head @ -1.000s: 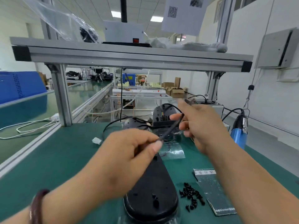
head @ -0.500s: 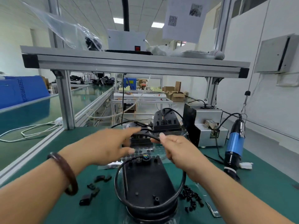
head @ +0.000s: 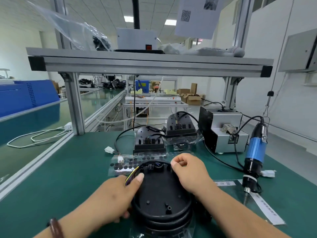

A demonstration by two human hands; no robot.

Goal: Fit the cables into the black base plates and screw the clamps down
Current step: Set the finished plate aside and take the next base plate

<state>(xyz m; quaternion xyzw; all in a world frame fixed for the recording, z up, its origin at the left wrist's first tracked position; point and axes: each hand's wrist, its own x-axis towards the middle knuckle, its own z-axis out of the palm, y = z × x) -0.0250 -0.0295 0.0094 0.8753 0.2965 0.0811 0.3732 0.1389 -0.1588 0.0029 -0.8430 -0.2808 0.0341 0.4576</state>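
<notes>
A black base plate (head: 161,191) lies on top of a stack in front of me on the green table. A black cable (head: 154,162) runs round its rim, with coloured wire ends at the left. My left hand (head: 113,198) grips the plate's left edge, thumb on the coloured wires (head: 131,176). My right hand (head: 188,172) pinches the cable at the plate's upper right edge. Two more base plates (head: 149,140) with cables stand behind, the right one (head: 180,127) on plastic wrap.
A blue electric screwdriver (head: 255,152) hangs at the right beside a grey screw feeder box (head: 223,129). A clear sheet of black round pads (head: 123,164) lies behind the plate. White connectors (head: 109,149) sit to the left. An aluminium frame shelf (head: 149,64) spans overhead.
Both hands came down from in front of me onto the top base plate, and the cable loop now lies tight around its rim. The view tilted downward.
</notes>
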